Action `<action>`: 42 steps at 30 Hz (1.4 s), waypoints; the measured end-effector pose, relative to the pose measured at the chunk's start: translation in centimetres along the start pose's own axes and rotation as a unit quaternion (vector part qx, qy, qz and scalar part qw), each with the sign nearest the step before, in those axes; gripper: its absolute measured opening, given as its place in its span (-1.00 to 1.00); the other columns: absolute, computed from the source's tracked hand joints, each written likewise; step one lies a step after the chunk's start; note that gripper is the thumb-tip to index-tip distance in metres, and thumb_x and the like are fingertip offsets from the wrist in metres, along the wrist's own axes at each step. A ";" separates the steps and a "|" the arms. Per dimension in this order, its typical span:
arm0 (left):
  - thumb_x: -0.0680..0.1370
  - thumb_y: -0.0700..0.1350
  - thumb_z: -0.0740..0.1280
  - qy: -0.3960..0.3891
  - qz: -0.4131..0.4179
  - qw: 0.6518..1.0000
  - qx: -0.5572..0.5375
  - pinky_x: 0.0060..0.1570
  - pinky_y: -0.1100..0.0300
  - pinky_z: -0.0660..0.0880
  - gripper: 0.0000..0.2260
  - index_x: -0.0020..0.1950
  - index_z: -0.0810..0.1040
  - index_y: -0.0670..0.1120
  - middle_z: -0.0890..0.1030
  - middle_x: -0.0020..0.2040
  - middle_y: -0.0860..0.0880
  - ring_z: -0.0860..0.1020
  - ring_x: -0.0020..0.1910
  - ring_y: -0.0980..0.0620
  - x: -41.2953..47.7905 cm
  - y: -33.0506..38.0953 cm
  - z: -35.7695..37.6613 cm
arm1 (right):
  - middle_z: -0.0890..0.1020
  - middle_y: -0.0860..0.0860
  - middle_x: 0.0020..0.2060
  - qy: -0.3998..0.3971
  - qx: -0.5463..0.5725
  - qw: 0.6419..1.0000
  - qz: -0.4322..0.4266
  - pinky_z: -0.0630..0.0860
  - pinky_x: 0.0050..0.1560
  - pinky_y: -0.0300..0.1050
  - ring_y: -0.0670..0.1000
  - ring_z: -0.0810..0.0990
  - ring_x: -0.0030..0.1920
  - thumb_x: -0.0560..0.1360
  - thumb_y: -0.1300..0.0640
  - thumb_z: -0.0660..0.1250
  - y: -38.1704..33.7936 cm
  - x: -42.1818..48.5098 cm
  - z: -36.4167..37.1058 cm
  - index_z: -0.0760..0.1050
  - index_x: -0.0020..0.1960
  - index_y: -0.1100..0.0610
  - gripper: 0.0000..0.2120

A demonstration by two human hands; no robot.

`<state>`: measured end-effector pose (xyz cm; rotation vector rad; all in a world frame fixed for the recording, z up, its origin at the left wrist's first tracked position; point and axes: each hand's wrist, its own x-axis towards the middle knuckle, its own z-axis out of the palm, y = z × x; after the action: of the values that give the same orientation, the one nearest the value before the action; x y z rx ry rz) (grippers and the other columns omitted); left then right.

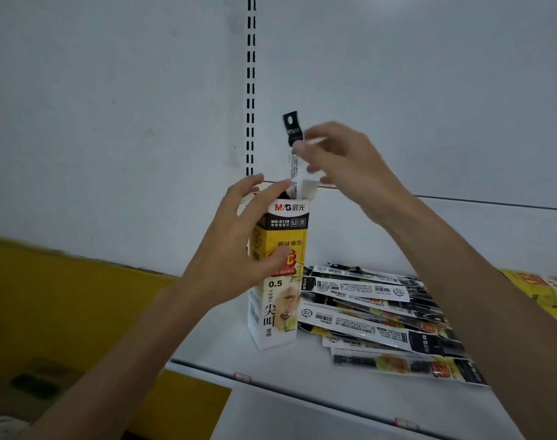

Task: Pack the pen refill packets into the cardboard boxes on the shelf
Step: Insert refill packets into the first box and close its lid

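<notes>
The person's left hand [236, 249] curls round the upright cardboard box [280, 300] near its top. The thumb lies across the printed front and the fingertips sit at the open mouth, so the box stands steady on the white shelf [302, 373]. The right hand [350, 163] pinches one pen refill packet [292, 125] by its upper part, black hang-tab uppermost, with the lower end inside the box's opening.

The step in hand looks like feeding this packet down into the box. To do it well, the packet should run close to vertical and in line with the mouth, so its lower end does not catch on the flap or on anything inside. The left hand should brace the tall, narrow box against tipping and hold the opening wide without blocking it. Releasing only once the packet is well down would stop it leaning out. The loose pile of packets [375, 312] lies on the shelf just right of the box.

The box's inside is hidden, so how full it is cannot be told. The right fingers are motion-blurred — the pinch is probably thumb and forefinger, but the exact contact is unclear. At the far right edge a yellow printed pack [537, 290] is cut off and blurred; what it is cannot be made out.
</notes>
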<state>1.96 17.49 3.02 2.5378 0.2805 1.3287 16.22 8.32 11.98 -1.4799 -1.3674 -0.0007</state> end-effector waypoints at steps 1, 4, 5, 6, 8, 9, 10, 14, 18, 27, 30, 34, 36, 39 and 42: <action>0.33 0.08 0.37 -0.001 -0.003 1.000 -0.010 0.11 0.47 0.29 -0.36 0.33 0.14 0.31 0.20 0.40 0.07 0.23 0.32 0.19 0.0 -0.1 0.1 | 0.61 -0.12 -0.18 0.025 0.010 0.999 -0.037 0.50 -0.06 -0.19 -0.14 0.58 -0.18 0.47 0.05 0.36 0.0 0.1 -0.2 0.50 -0.01 -0.03 -0.89; 0.32 0.06 0.39 0.008 0.006 1.000 -0.027 0.13 0.37 0.33 -0.31 0.37 0.12 0.22 0.27 0.30 0.17 0.26 0.27 0.30 -0.1 -0.4 0.2 | 0.61 -0.13 -0.24 -0.001 -0.014 0.997 -0.080 0.48 -0.14 -0.33 -0.20 0.56 -0.26 0.42 0.29 0.37 0.3 -0.4 0.3 0.55 -0.15 0.00 -0.81; 0.32 0.05 0.40 0.012 0.005 0.999 -0.036 0.13 0.40 0.32 -0.29 0.37 0.11 0.20 0.27 0.27 0.20 0.26 0.24 0.37 -0.1 -0.4 0.2 | 0.61 -0.12 -0.25 -0.018 -0.033 0.997 -0.072 0.46 -0.18 -0.37 -0.21 0.55 -0.28 0.41 0.33 0.34 0.6 -0.7 0.6 0.55 -0.20 0.01 -0.78; 0.32 0.05 0.40 0.014 0.001 0.999 -0.044 0.11 0.43 0.31 -0.28 0.37 0.10 0.19 0.27 0.25 0.20 0.25 0.22 0.42 -0.2 -0.5 0.3 | 0.61 -0.13 -0.27 -0.027 -0.048 0.997 -0.061 0.46 -0.18 -0.40 -0.22 0.54 -0.28 0.40 0.34 0.32 0.9 -1.1 0.9 0.55 -0.23 0.01 -0.77; 0.31 0.04 0.41 0.015 -0.006 0.999 -0.052 0.08 0.47 0.32 -0.27 0.37 0.09 0.19 0.28 0.25 0.20 0.25 0.20 0.46 -0.3 -0.6 0.3 | 0.62 -0.19 -0.27 -0.033 -0.064 0.996 -0.047 0.45 -0.09 -0.38 -0.25 0.55 -0.21 0.43 0.29 0.28 1.2 -1.9 1.2 0.56 -0.23 -0.03 -0.77; 0.31 0.04 0.41 0.017 -0.006 0.998 -0.053 0.08 0.50 0.32 -0.27 0.37 0.08 0.19 0.28 0.25 0.20 0.25 0.21 0.46 -0.3 -0.6 0.3 | 0.61 -0.23 -0.26 -0.035 -0.071 0.996 -0.047 0.44 -0.05 -0.35 -0.27 0.54 -0.15 0.46 0.24 0.27 1.2 -2.2 1.1 0.57 -0.23 -0.05 -0.77; 0.31 0.04 0.41 0.019 -0.004 0.998 -0.052 0.07 0.51 0.32 -0.26 0.37 0.08 0.20 0.27 0.25 0.21 0.24 0.21 0.45 -0.3 -0.7 0.3 | 0.61 -0.24 -0.24 -0.037 -0.076 0.995 -0.049 0.41 -0.03 -0.34 -0.26 0.52 -0.10 0.49 0.17 0.26 0.9 -2.5 0.9 0.58 -0.23 -0.07 -0.78; 0.31 0.01 0.43 0.024 0.019 0.999 -0.043 0.09 0.49 0.35 -0.29 0.35 0.13 0.21 0.27 0.24 0.20 0.26 0.24 0.37 0.0 -0.6 0.3 | 0.62 0.18 -0.19 -0.063 -0.145 0.982 -0.104 0.35 -0.04 -0.09 0.03 0.48 -0.09 0.53 -0.03 0.11 0.6 -3.3 1.1 0.58 -0.21 0.24 -0.58; 0.31 0.07 0.38 0.020 0.045 0.998 -0.041 0.14 0.44 0.38 -0.36 0.34 0.20 0.18 0.28 0.23 0.19 0.29 0.25 0.28 0.3 -0.5 0.0 | 0.58 0.21 -0.26 -0.085 -0.220 0.960 -0.153 0.33 -0.11 -0.10 0.06 0.48 -0.14 0.50 -0.06 0.00 0.7 -3.6 1.9 0.53 -0.27 0.29 -0.49; 0.50 0.15 0.13 0.024 0.042 0.999 0.010 0.08 -0.03 0.46 -0.62 0.25 0.44 0.07 0.51 0.15 0.07 0.45 0.15 0.12 1.4 0.5 -1.6 | 0.65 -0.07 -0.16 -0.045 0.022 0.998 0.039 0.42 -0.04 -0.32 -0.26 0.58 -0.17 0.57 0.04 0.13 0.2 -2.6 0.7 0.59 -0.05 0.07 -0.73; 0.55 0.10 0.06 0.051 0.040 0.998 0.018 0.03 -0.07 0.48 -0.65 0.19 0.53 0.06 0.58 0.10 0.05 0.50 0.12 0.09 1.8 0.8 -1.8 | 0.65 -0.08 -0.18 -0.029 0.033 0.998 0.038 0.47 0.01 -0.22 -0.21 0.60 -0.14 0.53 0.11 0.20 0.4 -2.7 1.0 0.59 -0.14 0.04 -0.80; 0.53 0.08 0.16 0.095 0.022 0.994 0.040 -0.09 0.05 0.52 -0.70 0.03 0.63 -0.01 0.64 -0.04 0.06 0.55 -0.05 0.14 2.1 1.3 -1.8 | 0.67 -0.09 -0.23 -0.045 -0.006 0.999 0.009 0.50 -0.04 -0.20 -0.11 0.62 -0.11 0.48 0.11 0.33 0.4 -2.9 1.4 0.63 -0.20 0.05 -0.86; 0.51 0.05 0.17 0.086 -0.001 0.996 0.030 -0.13 0.13 0.50 -0.73 -0.03 0.61 -0.01 0.64 -0.09 0.08 0.53 -0.11 0.17 2.4 1.5 -1.7 | 0.65 -0.11 -0.18 -0.030 -0.047 0.998 -0.010 0.45 -0.09 -0.29 -0.14 0.58 -0.10 0.47 0.09 0.35 0.2 -2.9 1.4 0.63 -0.23 0.04 -0.86; 0.49 0.10 0.05 0.053 -0.001 0.998 0.030 -0.16 0.10 0.46 -0.65 -0.03 0.54 -0.04 0.62 -0.13 0.06 0.50 -0.14 0.14 2.6 1.6 -1.6 | 0.59 -0.13 -0.14 -0.048 -0.062 0.997 -0.019 0.47 0.02 -0.20 -0.13 0.56 -0.03 0.49 0.05 0.33 0.1 -2.8 1.0 0.64 -0.23 0.03 -0.84; 0.52 0.04 0.03 0.041 0.005 0.999 0.026 -0.17 0.23 0.39 -0.70 -0.01 0.51 -0.03 0.59 -0.13 0.08 0.45 -0.13 0.16 2.4 1.2 -1.7 | 0.63 -0.09 -0.12 0.004 0.071 0.997 0.021 0.58 0.03 -0.06 -0.09 0.63 -0.07 0.54 0.11 0.24 1.4 -3.1 0.2 0.62 -0.14 0.03 -0.81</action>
<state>2.01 17.24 6.19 2.5328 0.3232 1.4495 16.07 6.52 9.06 -1.3884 -1.3037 0.1148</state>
